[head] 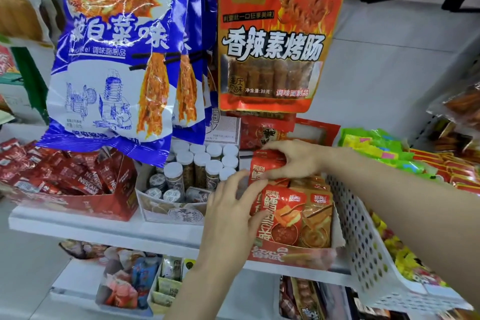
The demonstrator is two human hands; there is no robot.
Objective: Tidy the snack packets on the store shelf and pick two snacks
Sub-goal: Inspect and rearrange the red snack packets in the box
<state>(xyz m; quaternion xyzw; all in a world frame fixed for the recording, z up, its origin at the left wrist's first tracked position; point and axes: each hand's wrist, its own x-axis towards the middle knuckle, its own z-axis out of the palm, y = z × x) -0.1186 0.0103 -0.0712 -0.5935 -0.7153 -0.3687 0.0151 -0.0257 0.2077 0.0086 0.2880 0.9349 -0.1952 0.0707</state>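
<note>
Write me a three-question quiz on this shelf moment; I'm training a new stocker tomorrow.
1. True or false: the right hand grips a red snack packet above the red cardboard display box.
2. Which bag hangs left of the orange sausage-snack bag? A) glossy blue bag B) green bag
3. Fill in: the white-capped jars stand to the ___ of the left hand.

Key: 1 true; 2 A; 3 left

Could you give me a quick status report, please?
Right hand grips a red packet. Left hand touches the front packets. Nothing in the way.
</note>
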